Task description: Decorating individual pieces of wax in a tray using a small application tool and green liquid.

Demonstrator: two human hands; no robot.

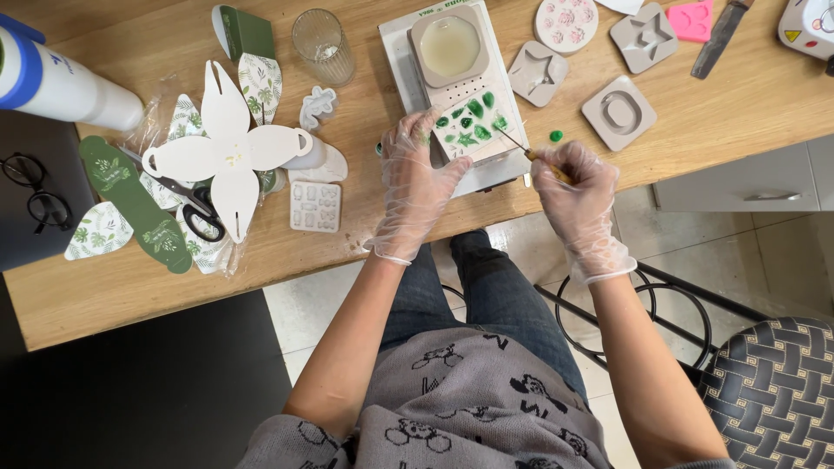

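Left hand (417, 178), gloved, fingers spread, rests against the left edge of the white mould (473, 126) holding green leaf shapes. Mould sits on a scale (408, 69) at the table's (104, 287) near edge. Right hand (573, 178), gloved, grips a thin pick (514, 142), tip over the mould's right corner.

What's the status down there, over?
Left hand steadies the small leaf mould. Right hand holds a thin brush, tip at the green leaves. Nothing between hands and mould.
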